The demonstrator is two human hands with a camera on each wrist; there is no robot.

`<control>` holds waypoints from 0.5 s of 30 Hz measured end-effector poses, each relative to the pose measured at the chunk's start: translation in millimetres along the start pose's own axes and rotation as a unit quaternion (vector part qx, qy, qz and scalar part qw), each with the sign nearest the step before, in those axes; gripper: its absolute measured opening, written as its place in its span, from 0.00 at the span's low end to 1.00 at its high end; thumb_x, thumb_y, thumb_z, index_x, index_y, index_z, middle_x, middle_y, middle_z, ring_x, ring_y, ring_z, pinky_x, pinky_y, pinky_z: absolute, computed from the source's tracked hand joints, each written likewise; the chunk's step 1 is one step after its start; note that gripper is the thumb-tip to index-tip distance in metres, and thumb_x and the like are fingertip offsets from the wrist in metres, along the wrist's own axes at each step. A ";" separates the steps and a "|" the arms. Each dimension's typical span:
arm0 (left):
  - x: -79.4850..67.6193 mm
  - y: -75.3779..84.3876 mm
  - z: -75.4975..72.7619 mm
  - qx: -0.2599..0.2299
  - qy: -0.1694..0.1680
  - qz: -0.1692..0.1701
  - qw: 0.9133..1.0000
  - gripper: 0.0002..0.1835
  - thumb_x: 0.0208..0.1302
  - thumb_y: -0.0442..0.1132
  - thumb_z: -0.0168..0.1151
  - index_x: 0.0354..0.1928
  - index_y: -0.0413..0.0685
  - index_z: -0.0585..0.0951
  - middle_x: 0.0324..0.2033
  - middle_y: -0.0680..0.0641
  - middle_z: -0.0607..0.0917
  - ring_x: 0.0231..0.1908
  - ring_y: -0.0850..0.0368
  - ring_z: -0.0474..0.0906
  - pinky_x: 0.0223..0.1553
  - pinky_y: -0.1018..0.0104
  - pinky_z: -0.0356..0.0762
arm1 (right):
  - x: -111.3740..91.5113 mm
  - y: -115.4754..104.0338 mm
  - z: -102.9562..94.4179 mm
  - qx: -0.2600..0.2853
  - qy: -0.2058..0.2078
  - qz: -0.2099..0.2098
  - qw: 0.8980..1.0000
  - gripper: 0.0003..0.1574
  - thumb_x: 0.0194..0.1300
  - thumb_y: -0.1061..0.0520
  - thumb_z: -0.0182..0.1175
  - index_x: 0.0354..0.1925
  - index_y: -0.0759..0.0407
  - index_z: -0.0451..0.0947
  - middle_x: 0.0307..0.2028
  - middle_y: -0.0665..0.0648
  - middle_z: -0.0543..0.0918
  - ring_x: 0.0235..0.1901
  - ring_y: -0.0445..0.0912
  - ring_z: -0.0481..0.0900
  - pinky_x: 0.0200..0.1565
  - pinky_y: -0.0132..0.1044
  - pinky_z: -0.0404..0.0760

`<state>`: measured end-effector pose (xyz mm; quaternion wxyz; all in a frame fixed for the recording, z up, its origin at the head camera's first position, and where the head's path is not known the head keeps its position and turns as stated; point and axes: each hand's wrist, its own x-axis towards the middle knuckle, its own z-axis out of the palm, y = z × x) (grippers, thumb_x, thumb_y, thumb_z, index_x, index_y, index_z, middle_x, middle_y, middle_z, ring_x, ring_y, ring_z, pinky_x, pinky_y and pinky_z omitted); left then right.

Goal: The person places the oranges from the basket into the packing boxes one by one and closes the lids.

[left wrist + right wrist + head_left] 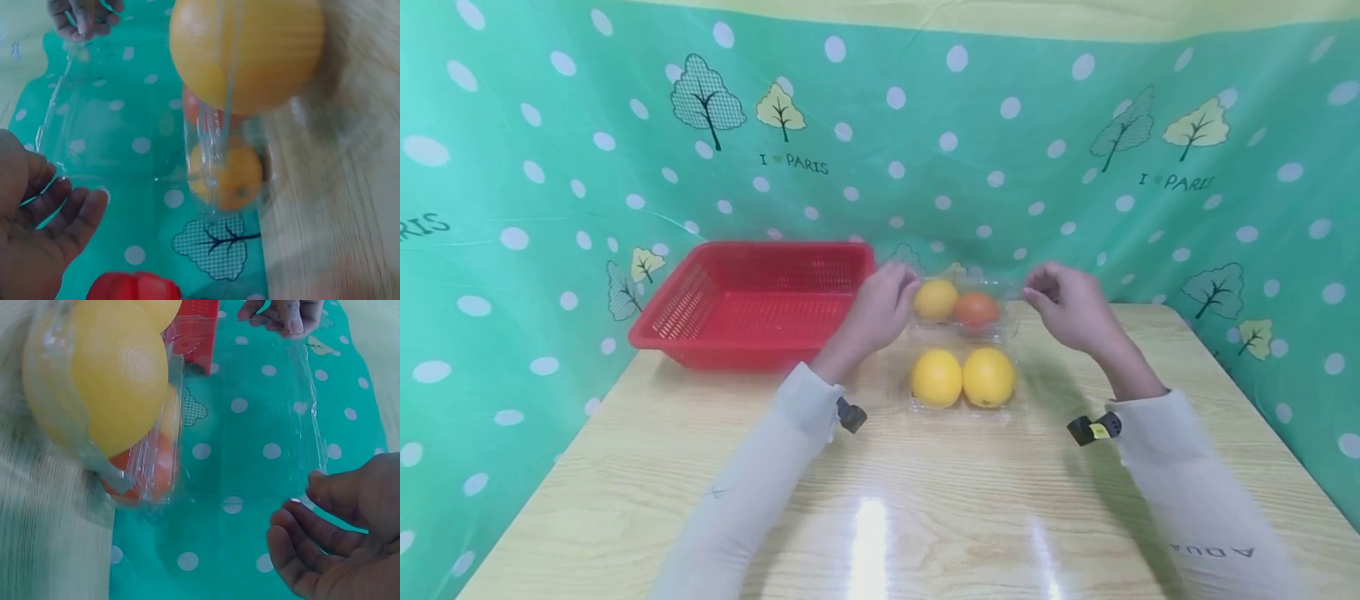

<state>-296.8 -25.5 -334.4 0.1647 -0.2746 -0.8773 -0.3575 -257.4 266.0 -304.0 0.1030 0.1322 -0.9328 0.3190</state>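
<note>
A clear plastic clamshell box (917,408) stands on the table with two yellow-orange round fruits (988,377) in its front part. Its transparent lid (250,419) is raised, spanning the gap between both hands. At the lid's left corner, my left hand (883,304) pinches the edge between thumb and fingers. My right hand (1071,308) pinches the opposite corner, as the right wrist view shows close up. Behind the front pair, through the plastic, appear an orange fruit (936,300) and a redder one (977,309).
A red plastic basket (760,350) with perforated sides sits left of the box, close to my left forearm. The wood-grain table (820,508) meets a green dotted cloth (955,167) at its back and sides.
</note>
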 end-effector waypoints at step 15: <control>-40.7 8.2 -16.3 0.122 -0.082 0.178 0.973 0.06 0.73 0.35 0.61 0.46 0.40 0.80 0.39 0.46 0.82 0.43 0.52 0.78 0.49 0.63 0.79 | -43.4 -0.5 -6.0 -0.070 -0.052 -0.118 0.989 0.01 0.70 0.63 0.64 0.39 0.59 0.80 0.34 0.52 0.84 0.37 0.46 0.83 0.42 0.47 0.84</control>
